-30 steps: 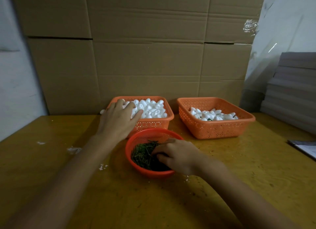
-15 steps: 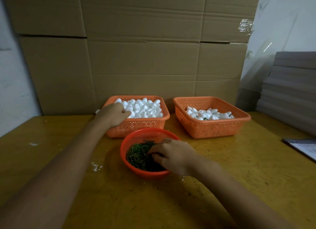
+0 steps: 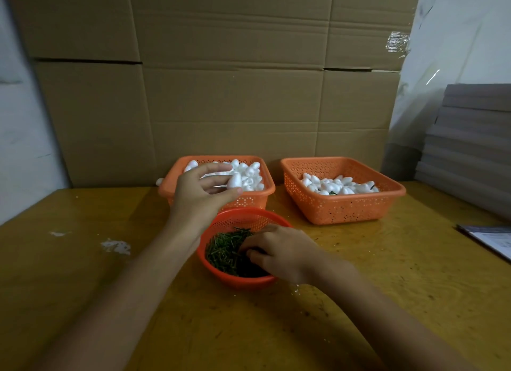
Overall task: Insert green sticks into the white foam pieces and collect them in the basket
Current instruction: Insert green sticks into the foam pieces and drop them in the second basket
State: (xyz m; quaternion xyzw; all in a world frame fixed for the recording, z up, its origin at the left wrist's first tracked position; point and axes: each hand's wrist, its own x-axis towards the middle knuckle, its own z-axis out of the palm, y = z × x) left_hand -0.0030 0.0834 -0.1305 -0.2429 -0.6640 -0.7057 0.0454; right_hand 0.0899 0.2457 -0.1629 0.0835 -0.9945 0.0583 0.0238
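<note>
On the yellow wooden bench point(image 3: 387, 273), near its back edge, stand two square orange plastic baskets. The left basket point(image 3: 254, 202) is full of white egg-shaped foam pieces point(image 3: 250, 174). The right basket point(image 3: 345, 210) holds fewer of them, with a bit of green showing in between. Just in front of the left basket, toward the middle of the bench, stands a round orange plastic bowl point(image 3: 243, 214) with short green sticks point(image 3: 221, 249). The left hand point(image 3: 199, 196) is above the front rim of the left basket, half open, and pinches one foam piece point(image 3: 234, 180) between thumb and fingers. The right hand point(image 3: 282, 250) rests in the bowl, fingers curled down into the sticks; whether it has hold of a stick I cannot tell. Toward the left edge of the bench lie white crumbs point(image 3: 116, 246).
</note>
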